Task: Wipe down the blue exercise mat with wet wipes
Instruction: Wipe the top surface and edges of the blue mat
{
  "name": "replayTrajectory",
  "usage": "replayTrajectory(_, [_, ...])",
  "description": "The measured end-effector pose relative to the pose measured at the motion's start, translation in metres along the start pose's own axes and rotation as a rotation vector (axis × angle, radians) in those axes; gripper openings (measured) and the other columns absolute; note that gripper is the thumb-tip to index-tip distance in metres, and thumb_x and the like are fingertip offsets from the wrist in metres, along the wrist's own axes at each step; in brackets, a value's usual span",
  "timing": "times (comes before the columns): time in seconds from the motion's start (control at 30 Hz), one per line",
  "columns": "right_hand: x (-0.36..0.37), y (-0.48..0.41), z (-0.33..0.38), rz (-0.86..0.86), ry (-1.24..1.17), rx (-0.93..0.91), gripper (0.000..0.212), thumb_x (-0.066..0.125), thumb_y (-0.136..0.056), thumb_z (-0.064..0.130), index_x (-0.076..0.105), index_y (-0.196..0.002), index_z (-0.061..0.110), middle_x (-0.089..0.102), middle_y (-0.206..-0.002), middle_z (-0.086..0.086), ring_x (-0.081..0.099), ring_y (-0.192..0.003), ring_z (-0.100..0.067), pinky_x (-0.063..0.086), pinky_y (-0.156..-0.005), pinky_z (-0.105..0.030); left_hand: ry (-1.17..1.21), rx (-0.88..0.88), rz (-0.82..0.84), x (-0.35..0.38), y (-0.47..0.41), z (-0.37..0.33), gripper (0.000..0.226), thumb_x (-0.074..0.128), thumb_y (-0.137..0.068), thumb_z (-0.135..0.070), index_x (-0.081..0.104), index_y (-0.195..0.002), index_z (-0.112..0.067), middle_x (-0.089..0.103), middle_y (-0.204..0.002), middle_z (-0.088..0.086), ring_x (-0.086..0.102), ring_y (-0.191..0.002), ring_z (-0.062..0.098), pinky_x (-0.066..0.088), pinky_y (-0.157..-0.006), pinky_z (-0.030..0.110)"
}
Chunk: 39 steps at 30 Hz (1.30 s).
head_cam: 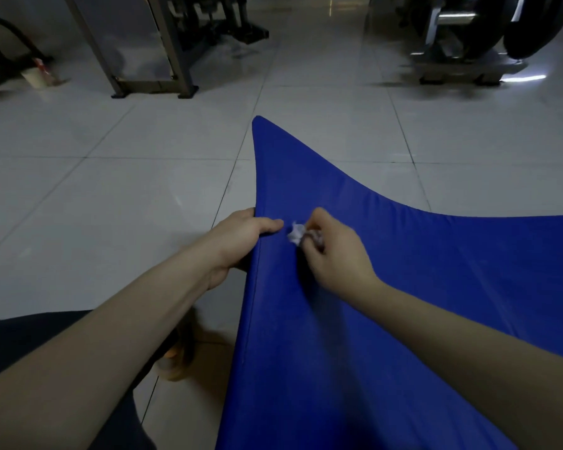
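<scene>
Head view: the blue mat [387, 319] runs from the bottom of the frame up to a pointed far corner, its left edge apparently lifted off the tiled floor [111, 190], while its right part spreads out to the frame's right edge.

The main risk, as I judge it, lies in the left hand's [241, 237] hold. If that grip slackens while the other hand presses down, the raised edge could sag or slip free and the stroke would lose its backing. The wipe [295, 234] is balled up small, so only a little of it meets the mat; passes could leave unwiped strips, and the wad could slip out from between the fingers under a hard rub. The two hands are close together, so a stroke towards the edge might bump the left thumb.

The left arm reaches forward from the lower left. Its hand clasps the mat's edge, thumb laid on top of the blue surface and fingers wrapped underneath, mostly hidden. The right arm comes in from the lower right across the mat. The right hand [333, 254] is seen from the back, its fingers curled tight round the crumpled white wipe, which sits on the mat just beside the left thumb
</scene>
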State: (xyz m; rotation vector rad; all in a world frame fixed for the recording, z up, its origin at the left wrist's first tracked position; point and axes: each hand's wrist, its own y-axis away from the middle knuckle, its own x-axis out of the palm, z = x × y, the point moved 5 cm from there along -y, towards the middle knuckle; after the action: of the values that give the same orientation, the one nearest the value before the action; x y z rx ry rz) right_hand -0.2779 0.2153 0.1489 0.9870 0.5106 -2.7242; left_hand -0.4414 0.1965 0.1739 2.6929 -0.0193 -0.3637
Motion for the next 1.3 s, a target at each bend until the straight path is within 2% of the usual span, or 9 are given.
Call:
replayTrajectory(0.13, [0.004, -0.003, -0.002, -0.032, -0.032, 0.127, 0.022, 0.054, -0.099, 0.026, 0.046, -0.083, 0.013, 0.053, -0.066, 0.001, 0.047, -0.058, -0.018, 0.036, -0.052, -0.037, -0.002, -0.023, -0.010, 0.000, -0.003, 0.004, 0.020, 0.057, -0.101, -0.036, 0.067, -0.113, -0.024, 0.077, -0.103, 0.000, 0.073, -0.093, 0.020, 0.056, -0.078, 0.036])
replayTrajectory(0.33, [0.017, 0.059, 0.095, 0.253, 0.077, -0.650, 0.007, 0.052, -0.086, 0.018, 0.054, -0.091, 0.013, 0.054, -0.085, 0.000, 0.047, -0.065, -0.016, 0.040, -0.049, -0.033, 0.137, -0.074, -0.059, 0.001, -0.003, 0.007, 0.037, 0.057, -0.099, -0.040, 0.073, -0.111, -0.009, 0.078, -0.102, 0.010, 0.073, -0.101, 0.031, 0.052, -0.102, 0.049])
replayTrajectory(0.4, [0.015, 0.054, 0.088, 0.257, 0.157, -0.739, 0.014, 0.049, -0.085, 0.020, 0.056, -0.094, 0.012, 0.055, -0.089, -0.003, 0.049, -0.067, -0.018, 0.039, -0.045, -0.034, 0.121, -0.056, -0.045, 0.002, -0.003, 0.005, 0.037, 0.056, -0.100, -0.040, 0.073, -0.110, -0.009, 0.078, -0.103, 0.010, 0.072, -0.104, 0.033, 0.051, -0.103, 0.051])
replayTrajectory(0.63, [-0.023, -0.023, 0.002, -0.084, 0.030, 0.027, 0.008, 0.050, -0.098, 0.016, 0.050, -0.090, 0.014, 0.062, -0.083, -0.001, 0.055, -0.069, -0.020, 0.051, -0.062, -0.050, 0.048, 0.019, -0.002, 0.006, 0.003, -0.006, 0.036, 0.050, -0.103, -0.044, 0.072, -0.114, -0.019, 0.077, -0.104, 0.001, 0.072, -0.100, 0.023, 0.055, -0.092, 0.041])
replayTrajectory(0.7, [-0.022, -0.025, 0.000, -0.086, -0.002, 0.063, 0.011, 0.050, -0.097, 0.016, 0.049, -0.086, 0.015, 0.061, -0.077, -0.002, 0.055, -0.065, -0.020, 0.051, -0.059, -0.048, 0.073, 0.014, 0.011, 0.008, 0.003, -0.006, 0.036, 0.050, -0.102, -0.047, 0.072, -0.116, -0.022, 0.077, -0.106, -0.001, 0.071, -0.104, 0.023, 0.056, -0.095, 0.043])
replayTrajectory(0.87, [-0.006, 0.019, 0.071, 0.021, -0.039, -0.312, 0.005, 0.050, -0.090, 0.018, 0.049, -0.086, 0.015, 0.049, -0.073, 0.008, 0.046, -0.061, -0.016, 0.042, -0.052, -0.038, 0.261, -0.063, -0.023, 0.006, 0.004, -0.003, 0.046, 0.058, -0.094, -0.058, 0.072, -0.115, -0.018, 0.078, -0.106, 0.006, 0.072, -0.104, 0.025, 0.051, -0.104, 0.045])
replayTrajectory(1.03, [-0.002, 0.039, 0.098, 0.174, 0.135, -0.723, 0.009, 0.054, -0.088, 0.017, 0.060, -0.092, 0.011, 0.057, -0.089, -0.001, 0.047, -0.066, -0.015, 0.042, -0.046, -0.034, 0.201, -0.017, 0.034, 0.010, 0.005, -0.011, 0.038, 0.052, -0.102, -0.047, 0.070, -0.096, -0.013, 0.078, -0.086, 0.003, 0.075, -0.077, 0.018, 0.053, -0.078, 0.032])
replayTrajectory(1.13, [-0.018, 0.012, 0.078, -0.004, 0.089, -0.562, 0.009, 0.054, -0.089, 0.018, 0.057, -0.097, 0.015, 0.059, -0.092, 0.002, 0.052, -0.067, -0.015, 0.047, -0.051, -0.036, 0.089, 0.080, 0.042, 0.008, 0.007, -0.017, 0.039, 0.047, -0.103, -0.048, 0.067, -0.089, -0.017, 0.073, -0.080, 0.000, 0.068, -0.076, 0.015, 0.051, -0.072, 0.032])
replayTrajectory(1.3, [-0.032, -0.040, -0.003, -0.118, 0.015, 0.071, 0.007, 0.051, -0.097, 0.018, 0.050, -0.090, 0.017, 0.059, -0.077, 0.001, 0.055, -0.068, -0.022, 0.050, -0.060, -0.046, 0.027, 0.076, 0.016, 0.010, 0.007, -0.018, 0.039, 0.043, -0.104, -0.051, 0.072, -0.111, -0.026, 0.078, -0.099, -0.006, 0.073, -0.097, 0.018, 0.056, -0.085, 0.039])
